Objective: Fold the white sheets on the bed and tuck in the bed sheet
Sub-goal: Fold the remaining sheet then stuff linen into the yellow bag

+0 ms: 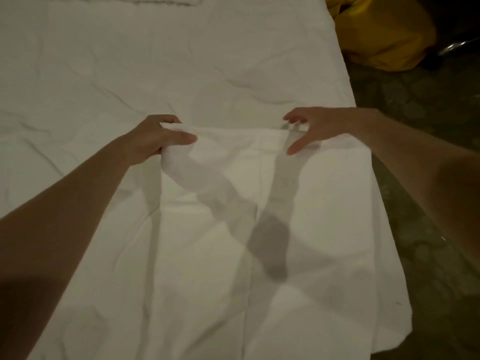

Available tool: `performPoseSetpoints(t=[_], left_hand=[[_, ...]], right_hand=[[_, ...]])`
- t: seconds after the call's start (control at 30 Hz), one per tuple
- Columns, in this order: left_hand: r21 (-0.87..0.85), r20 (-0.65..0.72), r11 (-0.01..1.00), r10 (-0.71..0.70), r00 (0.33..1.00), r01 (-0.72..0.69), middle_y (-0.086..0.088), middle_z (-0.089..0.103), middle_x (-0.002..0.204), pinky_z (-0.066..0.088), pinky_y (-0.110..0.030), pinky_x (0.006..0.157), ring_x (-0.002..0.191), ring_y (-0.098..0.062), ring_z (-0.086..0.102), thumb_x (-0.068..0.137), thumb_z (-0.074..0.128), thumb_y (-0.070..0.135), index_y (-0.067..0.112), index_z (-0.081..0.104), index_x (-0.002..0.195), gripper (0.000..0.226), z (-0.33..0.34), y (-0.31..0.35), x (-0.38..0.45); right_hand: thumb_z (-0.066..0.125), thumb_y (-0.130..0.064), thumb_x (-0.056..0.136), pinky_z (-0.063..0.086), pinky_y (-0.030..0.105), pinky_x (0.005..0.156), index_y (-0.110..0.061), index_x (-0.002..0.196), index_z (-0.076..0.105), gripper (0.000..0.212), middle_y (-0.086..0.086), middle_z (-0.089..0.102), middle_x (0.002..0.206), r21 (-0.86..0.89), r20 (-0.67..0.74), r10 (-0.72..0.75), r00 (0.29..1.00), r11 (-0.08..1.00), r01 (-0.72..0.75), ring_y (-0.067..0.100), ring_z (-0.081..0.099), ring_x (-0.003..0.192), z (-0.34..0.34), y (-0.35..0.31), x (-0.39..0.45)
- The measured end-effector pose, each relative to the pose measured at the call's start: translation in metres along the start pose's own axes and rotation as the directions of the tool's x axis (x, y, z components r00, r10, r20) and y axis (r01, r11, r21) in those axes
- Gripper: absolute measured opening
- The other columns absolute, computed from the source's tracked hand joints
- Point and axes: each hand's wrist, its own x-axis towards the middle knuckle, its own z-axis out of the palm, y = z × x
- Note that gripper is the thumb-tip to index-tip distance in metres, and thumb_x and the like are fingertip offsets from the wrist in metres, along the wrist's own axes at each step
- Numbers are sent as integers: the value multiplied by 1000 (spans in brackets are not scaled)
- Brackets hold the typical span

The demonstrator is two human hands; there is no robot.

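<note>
The wrinkled white bed sheet (pixel 130 74) covers the mattress in front of you, with a dark patterned floor (pixel 415 178) along its right edge and a crumpled yellow cloth bundle (pixel 384 35) lying there. A white folded sheet (pixel 259 229) lies over the near right part of the bed, overhanging the edge. Your left hand (pixel 155 139) grips its far left corner, fingers curled around the fabric. Your right hand (pixel 311 126) hovers at the far right corner, fingers spread and released.

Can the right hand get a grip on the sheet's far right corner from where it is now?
Probably yes. The right hand hovers open just over that corner of the white sheet, thumb and fingers spread, with nothing between them. The left hand already grips the other corner.
</note>
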Motion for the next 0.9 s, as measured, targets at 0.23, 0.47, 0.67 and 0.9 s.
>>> performPoseSetpoints(t=[0.23,0.47,0.67,0.9], left_hand=[[96,215,993,43,976,-65,12,54,62,43,-13,50,60,-2,52,53,88,11,21,53,63,37,-2,48,-62],[127,41,978,161,986,-165,9,52,65,35,-20,52,61,-5,47,65,85,19,22,56,64,29,-10,62,-110],[207,-192,958,240,951,-200,5,53,59,36,-13,45,48,1,46,71,80,14,16,55,67,26,-62,83,-145],[389,-411,896,375,831,-212,1,56,75,43,-20,56,66,-6,52,72,82,27,22,54,70,28,-145,116,-158]], right_hand=[[84,-40,66,46,29,95,-19,122,61,64,-3,63,120,-181,216,-55,975,979,96,16,59,104,13,-52,-23],[83,-43,67,50,32,85,-7,103,65,54,4,67,99,-324,146,-7,989,944,54,25,63,92,1,-64,-70],[76,-44,75,41,30,81,-7,113,57,56,10,58,121,-419,-18,-145,989,900,125,24,53,96,-42,-129,-94],[75,-45,76,42,33,87,-11,124,57,62,10,55,124,-429,-248,-281,927,890,155,28,52,105,-98,-214,-74]])
